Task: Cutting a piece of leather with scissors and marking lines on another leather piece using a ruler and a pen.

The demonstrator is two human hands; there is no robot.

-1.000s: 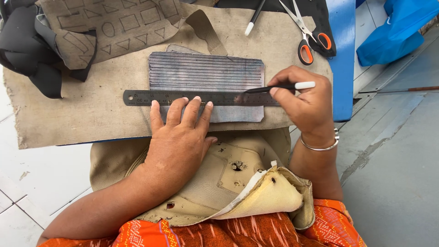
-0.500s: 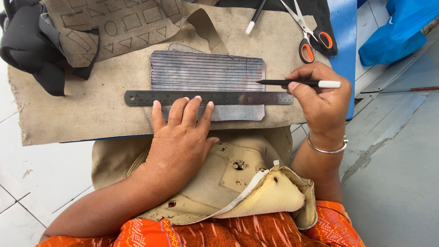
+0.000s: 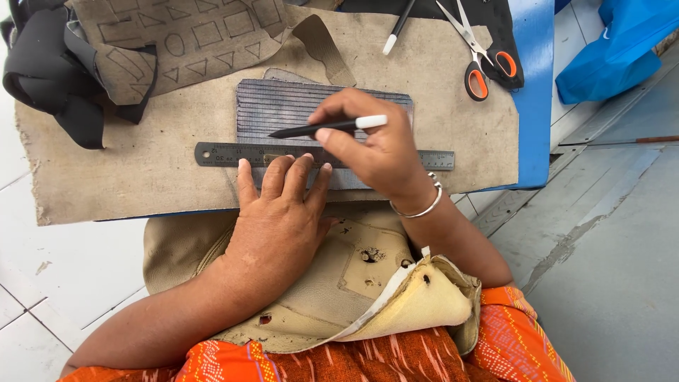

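Observation:
My left hand lies flat with its fingers spread, pressing down a dark metal ruler that runs across a grey ribbed fabric piece. In my right hand is a black pen with a white cap, lying nearly level with its tip pointing left, just above the ruler's upper edge on the ribbed piece. A metal bangle circles my right wrist. Both pieces rest on a large tan cloth spread over a blue board.
Orange-handled scissors and a second black pen lie at the board's far right. A tan sheet with drawn shapes and black fabric sit at far left. A tan bag rests on my lap. A blue plastic bag lies at right.
My right hand has carried the pen leftward along the ruler, from its right end to the middle of the ribbed piece. My left hand has stayed pressed on the ruler.

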